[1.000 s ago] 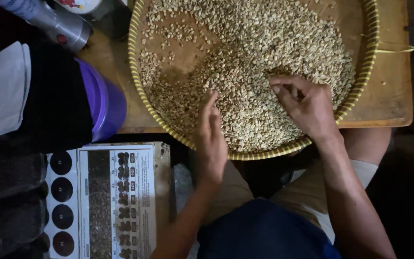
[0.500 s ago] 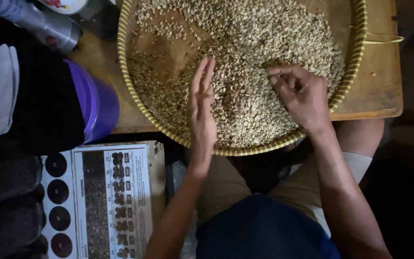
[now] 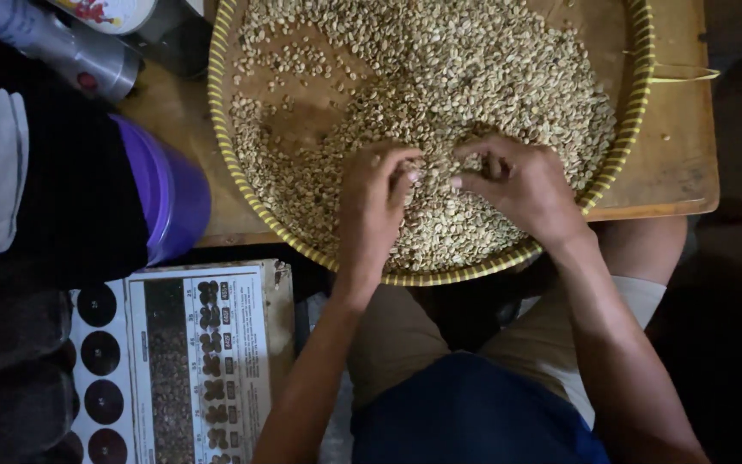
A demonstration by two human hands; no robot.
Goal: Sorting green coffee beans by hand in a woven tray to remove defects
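Wooden table (image 3: 680,163) is carrying a round woven tray (image 3: 225,146) full of pale beans (image 3: 474,77). I'm resting both hands on the pile near the tray's front: left hand (image 3: 371,202) curled, right hand (image 3: 521,185) pinching, maybe gripping a bean, too dim to tell. Purple container (image 3: 173,193) is sitting left.

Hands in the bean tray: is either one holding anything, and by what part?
Cannot be told. Both the left hand and right hand rest curled, fingertips down, in the beans; any pinched bean is hidden.
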